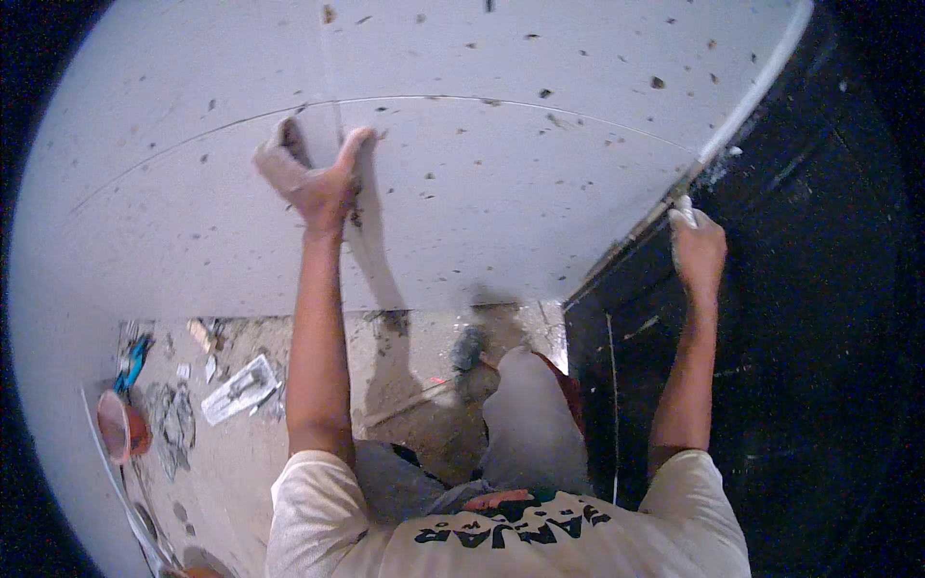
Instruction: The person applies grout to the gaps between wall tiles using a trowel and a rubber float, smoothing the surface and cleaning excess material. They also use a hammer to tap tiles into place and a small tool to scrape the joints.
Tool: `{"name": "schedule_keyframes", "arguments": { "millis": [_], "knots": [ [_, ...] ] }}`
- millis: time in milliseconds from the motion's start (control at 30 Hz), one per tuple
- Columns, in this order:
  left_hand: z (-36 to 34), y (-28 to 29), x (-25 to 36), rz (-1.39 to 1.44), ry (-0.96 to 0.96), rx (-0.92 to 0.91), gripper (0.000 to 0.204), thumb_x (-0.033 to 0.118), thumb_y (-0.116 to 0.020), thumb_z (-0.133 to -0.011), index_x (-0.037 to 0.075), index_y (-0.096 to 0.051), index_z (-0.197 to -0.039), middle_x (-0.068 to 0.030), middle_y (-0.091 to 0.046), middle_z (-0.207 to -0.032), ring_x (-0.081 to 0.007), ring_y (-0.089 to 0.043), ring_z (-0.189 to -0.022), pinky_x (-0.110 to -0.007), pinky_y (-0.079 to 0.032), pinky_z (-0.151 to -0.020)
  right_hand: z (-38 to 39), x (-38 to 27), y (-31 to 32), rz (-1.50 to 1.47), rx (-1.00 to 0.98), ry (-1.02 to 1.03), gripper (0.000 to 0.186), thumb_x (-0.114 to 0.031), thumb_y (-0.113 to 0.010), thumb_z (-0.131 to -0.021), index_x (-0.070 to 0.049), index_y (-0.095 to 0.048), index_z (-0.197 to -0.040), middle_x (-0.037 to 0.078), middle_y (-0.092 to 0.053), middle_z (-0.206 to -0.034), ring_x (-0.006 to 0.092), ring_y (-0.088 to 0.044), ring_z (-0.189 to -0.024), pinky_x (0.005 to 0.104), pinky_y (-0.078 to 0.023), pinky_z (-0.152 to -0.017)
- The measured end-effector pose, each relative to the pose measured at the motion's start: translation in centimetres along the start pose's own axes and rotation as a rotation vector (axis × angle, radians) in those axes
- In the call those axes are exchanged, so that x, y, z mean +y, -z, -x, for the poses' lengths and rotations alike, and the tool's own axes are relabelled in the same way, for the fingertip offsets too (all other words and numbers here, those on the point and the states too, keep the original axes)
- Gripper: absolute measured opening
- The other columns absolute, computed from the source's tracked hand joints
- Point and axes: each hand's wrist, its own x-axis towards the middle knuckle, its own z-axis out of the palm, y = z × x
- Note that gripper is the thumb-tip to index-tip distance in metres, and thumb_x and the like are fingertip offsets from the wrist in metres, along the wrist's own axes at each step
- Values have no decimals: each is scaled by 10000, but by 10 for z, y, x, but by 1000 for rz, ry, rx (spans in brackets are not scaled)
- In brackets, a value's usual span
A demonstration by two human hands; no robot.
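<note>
My left hand (313,183) is raised in front of a pale, speckled wall panel (462,212), just below a thin curved seam line. Its fingers are bent and coated with pale dust. The thumb stands apart from them, and I make out nothing held in the gap. At the corner where the pale panel meets a black panel (771,337), my right hand (699,252) is closed. A small white bit (685,209) shows at its fingertips, too small to name. A white strip (761,87) of filler or trim runs up the same corner above this hand.
Below lies a dusty floor (318,385) with a white tray (241,389), crumpled grey sheeting (175,424), a blue-handled item (135,361) and a reddish bucket (123,427). A wooden stick (409,402) lies near my feet. The black panel closes off the right side.
</note>
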Motion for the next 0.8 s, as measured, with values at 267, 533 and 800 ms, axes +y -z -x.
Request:
{"name": "schedule_keyframes", "arguments": {
  "millis": [267, 533, 800],
  "knots": [
    [15, 3, 66, 152, -122, -81, 477, 216, -802, -746, 8, -569, -1107, -142, -562, -986, -296, -552, -908, -392, -457, -792, 6, 2, 5, -90, -76, -133, 354, -323, -588, -881, 3, -684, -981, 243, -681, -923, 435, -642, -831, 468, -494, -759],
    [59, -9, 117, 460, -144, -372, 300, 125, -755, -762, 38, -596, -1000, -133, -591, -915, -317, -568, -843, -412, -460, -747, -1, 25, 10, -177, -112, -131, 365, -322, -605, -855, -15, -693, -1031, 183, -702, -811, 344, -682, -749, 435, -523, -723],
    [78, -13, 141, 553, -67, -601, 256, 144, -741, -785, 30, -610, -973, -127, -599, -898, -313, -584, -832, -405, -481, -746, -2, 42, 10, -123, -20, -129, 308, -275, -639, -834, -2, -698, -964, 218, -696, -852, 392, -679, -804, 455, -524, -740]
  ]
}}
